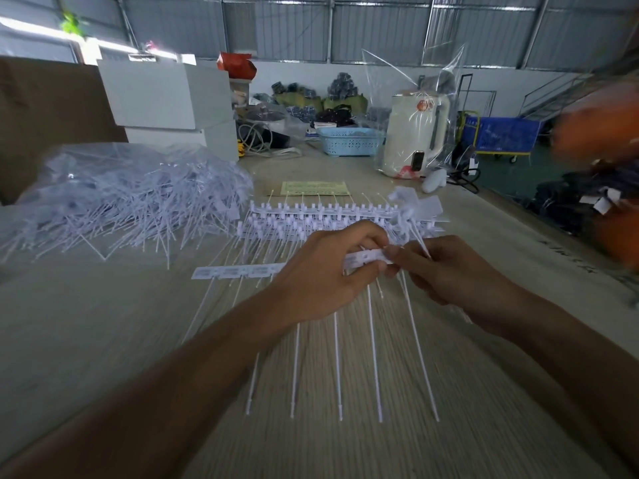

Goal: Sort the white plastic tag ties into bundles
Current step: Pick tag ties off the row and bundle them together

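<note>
Both hands meet over the middle of the desk (103,340) on a strip of white tag ties (363,259), a flat band of joined heads with thin tails hanging toward the person. The left hand (321,281) has its fingers curled over the band, holding it from above, and the right hand (446,271) pinches the band's right end between thumb and fingertips; so each grip is closed on the strip. About 5 tails fan out below the hands, their tips resting on the desk. Just behind the hands lies a stack of strips (332,219) already laid side by side, and to the far left a loose pile of ties (131,198) spills from a clear plastic bag (69,160). A white kettle (415,136) and a blue basket (349,141) stand well back. The step in hand looks like squaring up or separating 1 strip before it joins the stack. The next move probably calls for keeping the tails untangled and lining the heads up with those in the stack, since the thin tails would snag easily.
</note>
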Demonstrator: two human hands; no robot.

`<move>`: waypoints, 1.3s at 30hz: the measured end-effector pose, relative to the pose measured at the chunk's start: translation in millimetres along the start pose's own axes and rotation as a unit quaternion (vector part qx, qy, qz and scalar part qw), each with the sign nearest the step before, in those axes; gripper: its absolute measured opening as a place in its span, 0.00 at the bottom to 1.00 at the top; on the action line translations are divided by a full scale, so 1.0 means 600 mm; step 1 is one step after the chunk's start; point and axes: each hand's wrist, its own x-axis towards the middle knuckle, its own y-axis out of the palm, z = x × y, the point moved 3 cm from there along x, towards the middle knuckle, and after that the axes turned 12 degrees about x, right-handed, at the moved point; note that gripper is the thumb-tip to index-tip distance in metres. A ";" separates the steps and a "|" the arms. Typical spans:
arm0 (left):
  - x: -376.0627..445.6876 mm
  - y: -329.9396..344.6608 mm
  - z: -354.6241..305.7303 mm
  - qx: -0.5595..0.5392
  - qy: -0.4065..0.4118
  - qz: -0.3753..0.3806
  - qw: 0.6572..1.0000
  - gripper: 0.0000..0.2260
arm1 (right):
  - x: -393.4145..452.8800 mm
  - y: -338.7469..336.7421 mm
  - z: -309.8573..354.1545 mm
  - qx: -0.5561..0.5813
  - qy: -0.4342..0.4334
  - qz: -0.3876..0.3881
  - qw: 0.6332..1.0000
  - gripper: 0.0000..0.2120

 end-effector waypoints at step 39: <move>-0.003 0.005 0.016 0.110 0.022 0.069 0.991 0.13 | 0.007 -0.081 0.014 -0.009 -0.031 -0.198 0.980 0.20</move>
